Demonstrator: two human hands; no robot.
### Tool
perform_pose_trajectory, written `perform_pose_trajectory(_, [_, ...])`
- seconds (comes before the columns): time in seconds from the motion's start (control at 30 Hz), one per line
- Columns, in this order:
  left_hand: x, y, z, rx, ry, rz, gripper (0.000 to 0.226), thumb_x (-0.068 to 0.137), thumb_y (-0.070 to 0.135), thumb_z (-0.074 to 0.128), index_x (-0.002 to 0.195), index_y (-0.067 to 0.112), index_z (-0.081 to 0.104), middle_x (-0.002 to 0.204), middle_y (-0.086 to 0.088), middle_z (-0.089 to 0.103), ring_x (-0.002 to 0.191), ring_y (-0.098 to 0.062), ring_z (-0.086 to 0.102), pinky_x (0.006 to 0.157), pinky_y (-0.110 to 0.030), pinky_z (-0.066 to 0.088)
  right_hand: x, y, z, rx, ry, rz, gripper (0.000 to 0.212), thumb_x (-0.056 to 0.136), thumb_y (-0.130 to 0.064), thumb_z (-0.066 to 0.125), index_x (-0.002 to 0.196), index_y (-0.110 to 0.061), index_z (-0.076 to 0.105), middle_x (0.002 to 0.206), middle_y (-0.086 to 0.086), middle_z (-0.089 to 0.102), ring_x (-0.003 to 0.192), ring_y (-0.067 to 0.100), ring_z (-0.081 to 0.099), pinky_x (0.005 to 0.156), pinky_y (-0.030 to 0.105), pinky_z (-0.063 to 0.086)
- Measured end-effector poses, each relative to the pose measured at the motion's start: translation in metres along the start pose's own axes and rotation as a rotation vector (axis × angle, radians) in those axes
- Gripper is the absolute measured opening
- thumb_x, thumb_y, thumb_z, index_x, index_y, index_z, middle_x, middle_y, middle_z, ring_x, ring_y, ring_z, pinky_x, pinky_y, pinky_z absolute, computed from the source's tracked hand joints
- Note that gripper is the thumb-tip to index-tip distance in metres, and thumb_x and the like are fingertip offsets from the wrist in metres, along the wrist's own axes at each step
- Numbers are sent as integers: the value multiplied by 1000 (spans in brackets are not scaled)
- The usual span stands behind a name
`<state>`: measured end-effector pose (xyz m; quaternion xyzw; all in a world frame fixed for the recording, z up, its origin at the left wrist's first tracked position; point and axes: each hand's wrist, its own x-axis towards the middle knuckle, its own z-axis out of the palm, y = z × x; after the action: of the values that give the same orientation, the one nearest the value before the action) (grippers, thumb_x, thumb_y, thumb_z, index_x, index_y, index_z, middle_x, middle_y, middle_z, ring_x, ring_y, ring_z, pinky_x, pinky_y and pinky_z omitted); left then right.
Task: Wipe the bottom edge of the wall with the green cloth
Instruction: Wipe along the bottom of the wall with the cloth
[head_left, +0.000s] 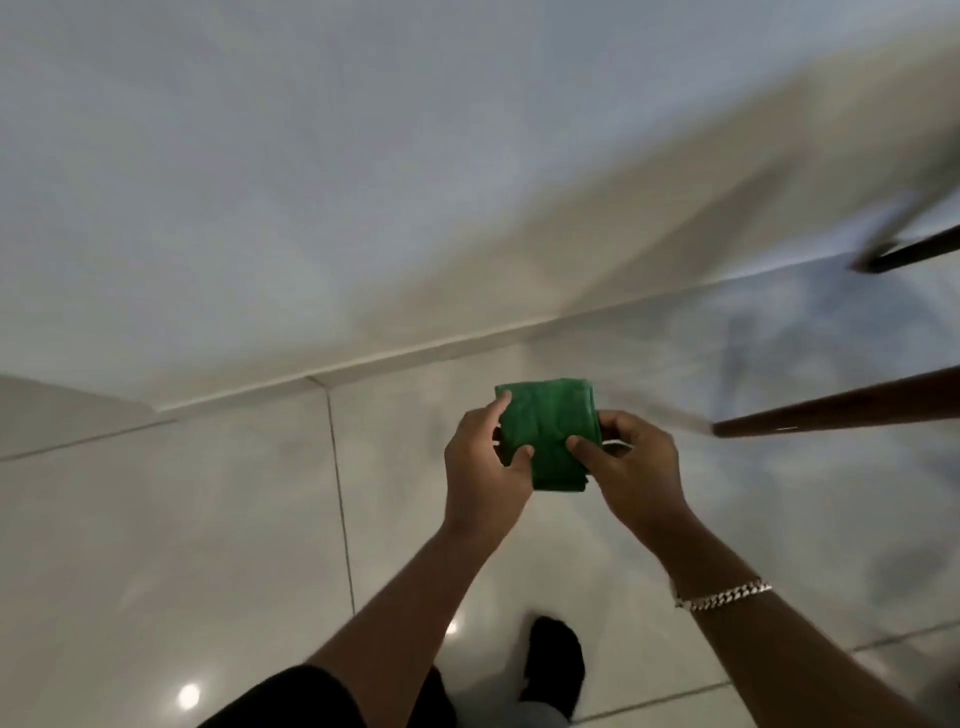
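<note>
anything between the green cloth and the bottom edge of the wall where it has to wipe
Nothing visible. The green cloth is held folded in the left hand and right hand above bare floor tile, and the skirting ahead is unobstructed. The dark furniture legs stand off to the right.

Left hand, right hand grip folded green cloth above tiled floor, near skirting.

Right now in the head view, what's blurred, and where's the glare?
Head view: motion blur smears the dark furniture legs at right and softens the wall; the green cloth, the left hand and the right hand stay fairly sharp. Small bright reflections sit on the glossy floor tiles at lower left and beside the dark shoe. Wide-angle tilt slants the baseboard.
</note>
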<state>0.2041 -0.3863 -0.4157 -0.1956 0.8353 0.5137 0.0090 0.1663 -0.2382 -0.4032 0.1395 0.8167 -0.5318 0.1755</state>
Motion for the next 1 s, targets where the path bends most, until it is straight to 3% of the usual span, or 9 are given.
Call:
perform_pose_trajectory(0.07, [21, -65, 5, 25, 8, 61, 60, 80, 5, 68, 138, 5, 53, 122, -13, 62, 102, -21, 64, 83, -32, 59, 35, 36, 39, -9, -25, -39, 18, 80, -4, 73, 97, -11, 71, 88, 8, 74, 77, 25, 72, 67, 37, 62])
perform_pose_trajectory(0.13, [42, -124, 7, 116, 12, 113, 59, 85, 14, 62, 141, 4, 48, 135, -17, 57, 121, -28, 58, 100, -41, 53, 73, 64, 68, 7, -22, -53, 17, 79, -3, 73, 96, -9, 71, 89, 11, 74, 80, 28, 71, 71, 42, 62])
perform_pose_trajectory(0.23, [72, -206, 6, 405, -4, 146, 65, 94, 34, 47, 152, 8, 31, 160, -16, 32, 150, -31, 24, 122, -46, 25, 130, 101, 99, 42, -20, -48, 15, 80, -3, 72, 93, -10, 70, 95, 15, 73, 87, 32, 71, 77, 48, 61])
perform_pose_trajectory(0.37, [104, -285, 6, 699, -15, 178, 76, 96, 50, 31, 157, 9, 11, 167, -15, 5, 154, -31, -4, 124, -51, 8, 184, 137, 117, 111, -32, 19, 17, 83, -3, 70, 99, -7, 68, 105, 18, 71, 91, 28, 71, 77, 40, 62])
perform_pose_trajectory(0.47, [122, -324, 7, 842, -39, 138, 87, 92, 63, 26, 157, 11, 2, 167, -15, -3, 154, -34, -8, 123, -57, 4, 203, 162, 129, -198, 219, -66, 36, 81, -7, 71, 115, -8, 62, 117, 15, 66, 100, 24, 64, 82, 29, 57])
perform_pose_trajectory(0.53, [126, -337, 8, 879, -49, 100, 90, 90, 67, 25, 157, 12, -1, 167, -14, -5, 154, -33, -9, 122, -60, 3, 205, 175, 140, -389, 336, -278, 52, 82, -14, 68, 131, -8, 50, 134, 17, 53, 120, 31, 52, 99, 42, 49])
perform_pose_trajectory(0.63, [130, -345, 10, 905, -40, 112, 91, 89, 69, 23, 157, 13, -1, 168, -13, -5, 154, -33, -8, 121, -64, 5, 204, 193, 164, -723, 158, -490, 58, 92, -42, 48, 142, -14, 42, 151, 19, 38, 140, 40, 32, 111, 56, 33])
perform_pose_trajectory(0.87, [143, -344, 2, 898, -36, 116, 94, 87, 72, 24, 158, 13, 4, 168, -12, -2, 155, -31, -4, 121, -62, 2, 235, 200, 187, -986, 198, -474, 57, 96, -51, 34, 149, -31, 28, 162, 15, 15, 148, 42, 6, 114, 65, 3])
perform_pose_trajectory(1.0, [143, -343, 5, 949, -43, 107, 94, 87, 71, 21, 158, 11, 6, 168, -13, 1, 155, -32, -1, 121, -63, 4, 245, 186, 213, -773, 467, -202, 50, 94, -40, 43, 142, -25, 45, 156, 23, 29, 142, 50, 20, 111, 69, 20])
